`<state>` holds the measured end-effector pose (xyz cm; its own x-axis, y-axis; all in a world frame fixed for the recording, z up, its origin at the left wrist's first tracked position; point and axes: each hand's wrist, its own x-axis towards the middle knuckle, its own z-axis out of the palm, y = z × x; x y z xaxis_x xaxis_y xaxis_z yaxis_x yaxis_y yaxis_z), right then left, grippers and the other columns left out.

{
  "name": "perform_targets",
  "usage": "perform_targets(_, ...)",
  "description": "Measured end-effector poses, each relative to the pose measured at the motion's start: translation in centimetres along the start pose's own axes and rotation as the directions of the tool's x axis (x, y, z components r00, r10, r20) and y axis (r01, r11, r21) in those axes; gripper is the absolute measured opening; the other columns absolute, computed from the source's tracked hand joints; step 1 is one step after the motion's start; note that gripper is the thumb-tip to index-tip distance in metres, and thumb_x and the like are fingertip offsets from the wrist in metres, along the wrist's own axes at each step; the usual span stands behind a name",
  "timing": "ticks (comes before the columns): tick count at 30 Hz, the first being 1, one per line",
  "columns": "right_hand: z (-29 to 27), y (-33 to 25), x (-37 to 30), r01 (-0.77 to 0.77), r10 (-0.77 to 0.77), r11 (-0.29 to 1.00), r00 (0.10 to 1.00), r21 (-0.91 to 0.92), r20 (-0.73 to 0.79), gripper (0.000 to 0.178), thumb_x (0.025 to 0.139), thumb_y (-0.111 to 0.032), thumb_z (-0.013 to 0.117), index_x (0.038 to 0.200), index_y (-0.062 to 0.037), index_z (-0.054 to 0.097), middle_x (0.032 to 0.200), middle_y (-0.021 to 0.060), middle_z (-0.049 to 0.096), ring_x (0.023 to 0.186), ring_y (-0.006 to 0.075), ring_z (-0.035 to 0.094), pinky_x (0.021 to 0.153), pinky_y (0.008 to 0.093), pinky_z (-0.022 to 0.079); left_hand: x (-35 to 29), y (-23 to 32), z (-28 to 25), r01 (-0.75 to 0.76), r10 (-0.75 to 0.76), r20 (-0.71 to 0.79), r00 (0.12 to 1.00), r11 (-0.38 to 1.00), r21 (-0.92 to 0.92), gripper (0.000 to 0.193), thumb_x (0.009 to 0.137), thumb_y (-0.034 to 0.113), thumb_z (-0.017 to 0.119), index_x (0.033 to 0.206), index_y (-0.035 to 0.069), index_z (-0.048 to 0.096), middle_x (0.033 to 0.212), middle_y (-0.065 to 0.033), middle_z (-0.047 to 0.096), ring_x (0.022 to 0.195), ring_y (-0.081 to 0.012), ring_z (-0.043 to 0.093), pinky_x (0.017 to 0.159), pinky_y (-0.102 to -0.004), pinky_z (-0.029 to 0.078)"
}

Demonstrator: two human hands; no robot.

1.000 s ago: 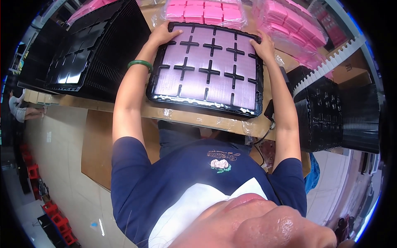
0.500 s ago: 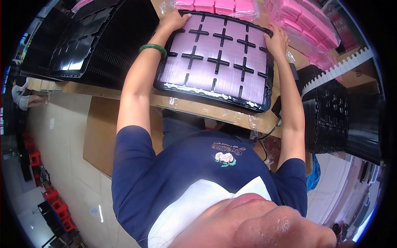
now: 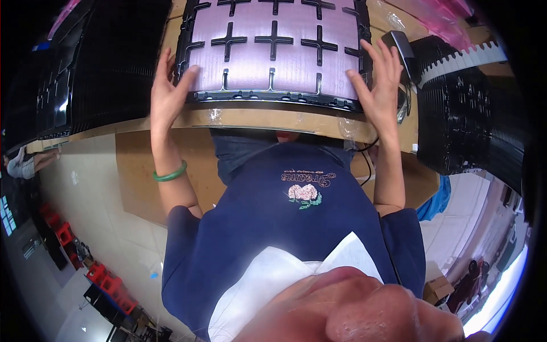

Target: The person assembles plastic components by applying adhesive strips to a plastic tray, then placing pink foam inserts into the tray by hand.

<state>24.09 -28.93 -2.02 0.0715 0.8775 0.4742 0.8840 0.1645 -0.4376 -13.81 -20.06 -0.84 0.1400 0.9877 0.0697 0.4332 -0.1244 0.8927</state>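
Your left hand point(image 3: 169, 98) was spread at ten o'clock in your view, thumb out over the near corner of the black tray point(image 3: 263, 98), fingers outside its side edge. At two o'clock your right hand point(image 3: 383, 97) was spread too, its thumb over the lilac surface point(image 3: 245, 69) framed by the tray. You pinched nothing that showed; whether either thumb pressed down, I cannot tell. Your tray lay at twelve o'clock on the brown table point(image 3: 256, 119), its far end cut off. A black stack point(image 3: 114, 68) stood at ten o'clock, beyond your left hand, and another dark stack point(image 3: 456, 117) between two and three.
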Motion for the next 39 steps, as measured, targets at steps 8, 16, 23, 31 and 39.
perform_targets(8, -0.4, -0.4, -1.0, -0.093, 0.090, 0.993, 0.995, 0.078, 0.039, 0.066, 0.078, -0.031, 0.078, 0.138, -0.0196, 0.052, 0.152, 0.0184, 0.034, 0.145, 0.0422, 0.020, 0.117, 0.0543, 0.016, -0.7, -0.3, 0.9, 0.131, -0.130, 0.009, 0.991, 0.985, -0.116, 0.082, 0.081, 0.013, 0.075, 0.147, -0.006, 0.032, 0.124, -0.0165, 0.060, 0.110, -0.0195, 0.059, 0.098, -0.0280, 0.045)
perform_targets(16, 0.0, 0.3, -0.5, -0.151, 0.150, 0.983, 0.988, 0.104, 0.023, 0.069, 0.077, -0.038, 0.079, 0.138, -0.0200, 0.052, 0.151, 0.0173, 0.037, 0.145, 0.0408, 0.019, 0.117, 0.0542, 0.014, 0.7, -1.1, 0.9, 0.143, -0.137, 0.045, 0.990, 0.973, -0.180, 0.075, 0.078, 0.024, 0.081, 0.139, -0.002, 0.046, 0.115, -0.0094, 0.064, 0.102, -0.0154, 0.060, 0.092, -0.0252, 0.045)
perform_targets(23, -1.2, 0.1, -1.8, -0.165, 0.144, 0.966, 0.983, 0.198, 0.115, 0.071, 0.076, -0.030, 0.081, 0.139, -0.0201, 0.051, 0.151, 0.0171, 0.036, 0.146, 0.0405, 0.018, 0.117, 0.0534, 0.015, 0.1, -2.3, -0.8, 0.003, 0.012, 0.103, 0.995, 0.990, -0.142, 0.082, 0.072, 0.031, 0.086, 0.134, -0.007, 0.048, 0.110, -0.0133, 0.066, 0.100, -0.0188, 0.063, 0.092, -0.0273, 0.048)
perform_targets(31, -0.4, -1.4, -0.8, -0.102, 0.095, 0.986, 0.994, 0.131, 0.061, 0.079, 0.073, -0.044, 0.082, 0.141, -0.0192, 0.049, 0.152, 0.0180, 0.034, 0.147, 0.0417, 0.014, 0.116, 0.0609, 0.007, 1.1, 0.3, 0.2, 0.132, -0.133, 0.007, 0.991, 0.988, 0.082, 0.091, 0.064, 0.055, 0.085, 0.120, -0.010, 0.058, 0.106, -0.0212, 0.068, 0.097, -0.0249, 0.067, 0.088, -0.0331, 0.052)
perform_targets(39, -3.4, -2.2, -2.9, -0.157, 0.173, 0.974, 0.980, 0.161, -0.095, 0.057, 0.083, -0.024, 0.078, 0.134, -0.0114, 0.056, 0.145, 0.0127, 0.047, 0.143, 0.0354, 0.028, 0.115, 0.0470, 0.022, 1.5, 4.6, -2.0, -0.059, -0.029, -0.089, 0.996, 0.547, -0.835, 0.024, 0.096, 0.012, 0.060, 0.114, -0.003, 0.064, 0.098, -0.0082, 0.071, 0.079, -0.0110, 0.067, 0.071, -0.0222, 0.054)
